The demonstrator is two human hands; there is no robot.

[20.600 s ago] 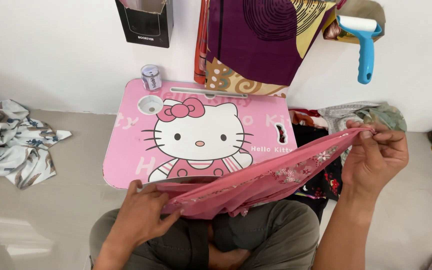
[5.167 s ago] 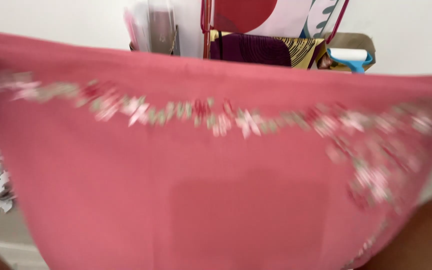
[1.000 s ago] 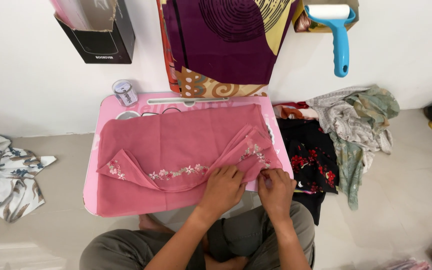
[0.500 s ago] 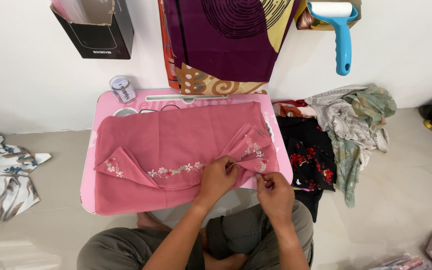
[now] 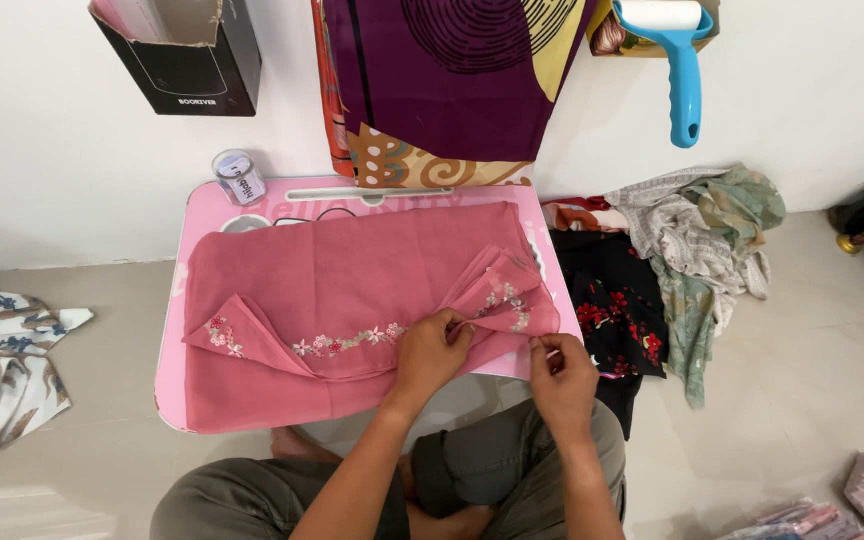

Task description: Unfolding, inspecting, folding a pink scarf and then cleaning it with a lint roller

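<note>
Single view only, head-mounted on the seated person. It looks steeply down and forward across the pink desk (image 5: 177,330) toward the white wall (image 5: 72,170) behind its far edge. Close range: the near edge lies just past the knees, floor visible on both sides

bare forearms without sleeves, no rings or watch showing; olive-grey trousers over crossed legs.
</note>
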